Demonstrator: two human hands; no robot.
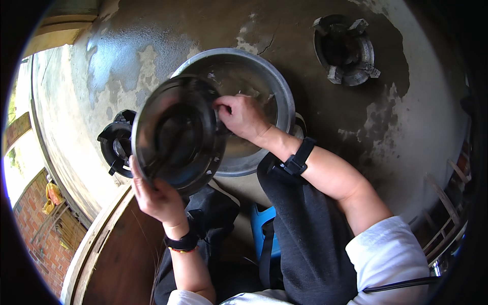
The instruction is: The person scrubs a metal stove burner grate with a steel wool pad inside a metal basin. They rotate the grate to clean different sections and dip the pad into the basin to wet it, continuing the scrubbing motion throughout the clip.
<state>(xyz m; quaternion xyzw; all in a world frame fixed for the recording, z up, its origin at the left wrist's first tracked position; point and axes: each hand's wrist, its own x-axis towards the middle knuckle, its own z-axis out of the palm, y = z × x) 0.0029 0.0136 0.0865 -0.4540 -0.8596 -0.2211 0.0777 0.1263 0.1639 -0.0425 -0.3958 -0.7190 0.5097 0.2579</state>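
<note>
A shiny metal bowl point(179, 133), tilted and slightly blurred, is held up above the left side of a wide metal basin point(284, 95). My left hand point(158, 198) grips the bowl's lower left rim. At its right rim, the curled fingers of my right hand point(244, 116) pinch the edge; whether a cloth is under them is hidden. Murky water point(244, 80) with small bits in it fills part of the basin, which stands on the floor in front of my knees.
A round metal pot stand with lugs point(343, 49) lies on the wet concrete floor point(278, 23) at upper right. Left of the bowl is a black pot stand point(118, 145). A wooden panel point(118, 244) borders my left side. Something blue, seemingly plastic point(261, 232), shows between my legs.
</note>
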